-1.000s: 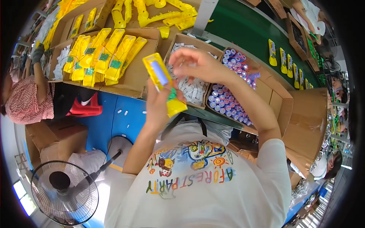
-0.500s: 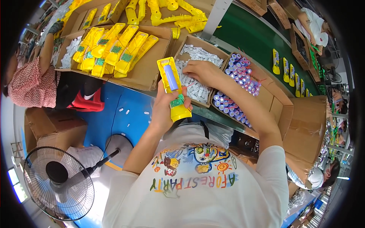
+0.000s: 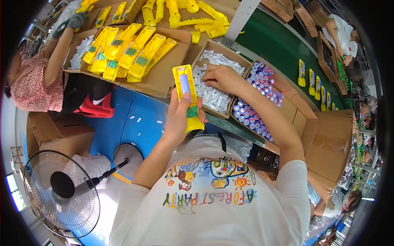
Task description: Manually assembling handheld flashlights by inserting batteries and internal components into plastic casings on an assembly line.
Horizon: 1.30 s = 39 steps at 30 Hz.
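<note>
My left hand [image 3: 176, 119] is wrapped round a yellow plastic housing [image 3: 194, 125], held upright in front of my chest. A blue cylindrical battery [image 3: 184, 83] lies in its upper part, with my thumb against the battery's lower end. Below that sits a green circuit board [image 3: 192, 112]. My right hand [image 3: 223, 78] reaches into a cardboard box of small white plastic pieces [image 3: 215, 98], its fingers curled together among them. Whatever its fingertips hold is hidden. Right of that box, another carton holds several blue batteries [image 3: 246, 115] with red wires.
A carton of yellow housings with boards [image 3: 141, 51] stands at the left. Loose yellow shells [image 3: 176, 16] lie behind it. On the green conveyor [image 3: 266, 35] stand several housings. A co-worker's gloved hand [image 3: 76, 21] is at far left. A fan [image 3: 62, 184] stands on the floor.
My left thumb has come over the front of the housing onto the battery. My right hand stays among the white pieces, fingers drawn closer. The co-worker's gloved hand has moved further into view.
</note>
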Each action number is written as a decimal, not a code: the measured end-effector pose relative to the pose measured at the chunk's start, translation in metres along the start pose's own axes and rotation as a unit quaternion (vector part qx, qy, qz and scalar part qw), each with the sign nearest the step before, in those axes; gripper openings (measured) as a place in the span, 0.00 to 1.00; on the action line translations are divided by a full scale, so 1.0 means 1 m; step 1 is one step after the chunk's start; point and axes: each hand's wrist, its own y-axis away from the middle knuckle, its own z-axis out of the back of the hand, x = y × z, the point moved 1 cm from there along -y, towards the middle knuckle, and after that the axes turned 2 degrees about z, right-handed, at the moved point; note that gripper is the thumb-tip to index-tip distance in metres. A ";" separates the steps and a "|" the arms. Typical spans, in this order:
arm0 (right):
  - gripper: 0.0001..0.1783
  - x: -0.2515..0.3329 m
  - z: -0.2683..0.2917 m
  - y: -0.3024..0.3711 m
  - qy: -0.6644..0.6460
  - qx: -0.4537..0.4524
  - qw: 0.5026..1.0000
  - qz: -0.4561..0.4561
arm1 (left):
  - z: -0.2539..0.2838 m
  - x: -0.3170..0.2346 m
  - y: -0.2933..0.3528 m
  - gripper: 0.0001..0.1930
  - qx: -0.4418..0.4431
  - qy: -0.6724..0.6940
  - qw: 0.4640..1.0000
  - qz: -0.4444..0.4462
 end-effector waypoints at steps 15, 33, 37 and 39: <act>0.07 0.032 0.052 0.005 -0.467 -0.092 0.855 -0.204 | -0.005 0.004 0.000 0.20 0.053 -0.060 0.997 0.023; 0.11 0.052 0.073 0.040 -0.363 -0.169 0.895 -0.197 | -0.022 0.025 -0.018 0.33 0.229 -0.142 0.963 -0.023; 0.16 -0.135 0.161 0.123 -0.097 -0.414 0.875 -0.230 | 0.004 -0.070 -0.033 0.16 0.012 -0.326 0.916 -0.232; 0.17 -0.255 0.218 0.170 0.106 -0.406 0.848 -0.324 | 0.042 -0.136 -0.045 0.11 -0.272 -0.473 0.707 -0.451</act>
